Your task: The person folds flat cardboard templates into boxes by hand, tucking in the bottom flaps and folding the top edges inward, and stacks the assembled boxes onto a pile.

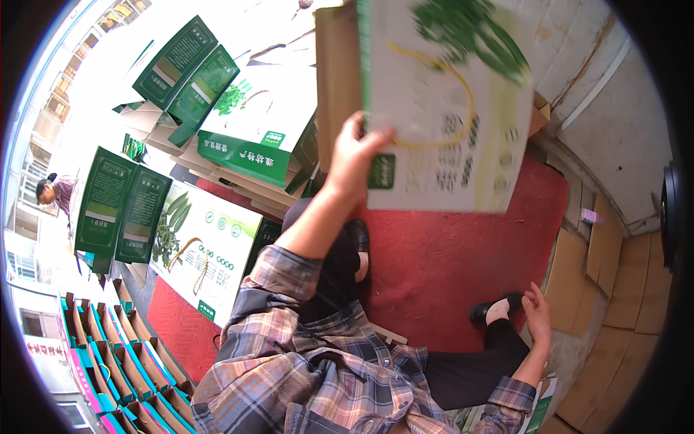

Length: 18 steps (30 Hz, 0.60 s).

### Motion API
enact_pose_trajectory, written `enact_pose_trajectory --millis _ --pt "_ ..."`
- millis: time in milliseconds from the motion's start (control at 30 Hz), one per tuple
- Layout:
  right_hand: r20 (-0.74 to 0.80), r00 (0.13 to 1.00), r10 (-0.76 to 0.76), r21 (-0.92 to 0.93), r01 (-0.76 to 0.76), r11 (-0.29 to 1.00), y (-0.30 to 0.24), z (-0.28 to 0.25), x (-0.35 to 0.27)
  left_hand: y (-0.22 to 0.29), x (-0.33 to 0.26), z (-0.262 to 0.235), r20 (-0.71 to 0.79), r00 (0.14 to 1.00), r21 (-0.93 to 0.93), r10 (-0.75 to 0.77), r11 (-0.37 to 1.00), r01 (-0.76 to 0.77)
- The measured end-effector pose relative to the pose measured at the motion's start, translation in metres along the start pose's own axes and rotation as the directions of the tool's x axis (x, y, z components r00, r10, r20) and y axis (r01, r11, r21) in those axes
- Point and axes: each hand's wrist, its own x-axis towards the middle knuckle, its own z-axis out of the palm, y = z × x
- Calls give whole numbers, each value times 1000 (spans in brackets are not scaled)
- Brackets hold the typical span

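My left hand (352, 155) is raised ahead of me, closed on the edge of a white-and-green cardboard gift box (426, 173). Its thumb lies on the printed front, while the other fingers are mostly hidden. A yellow cord handle (470, 101) loops across that face, and the box's upper part runs out of view. My right hand (536, 315) hangs low at the right beside my knee, its fingers loosely apart and holding nothing. It is nearest my black shoe.
Similar gift boxes stand at the left, one with raised green flaps (108, 210) and another (249, 155) farther back. Rows of narrow open cartons (137, 362) fill the lower left. Red matting (448, 253) covers the floor; flattened cardboard (629, 318) lies right. Another person (58, 192) is far left.
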Motion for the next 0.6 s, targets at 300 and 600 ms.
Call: enact_pose_trajectory --millis 300,600 --pt "41 997 60 -46 -59 997 -3 3 -3 105 72 -111 -270 960 -257 67 956 -139" --pt "89 995 54 -141 -41 989 0 8 -3 89 104 -204 -578 794 -437 -188 893 -107"
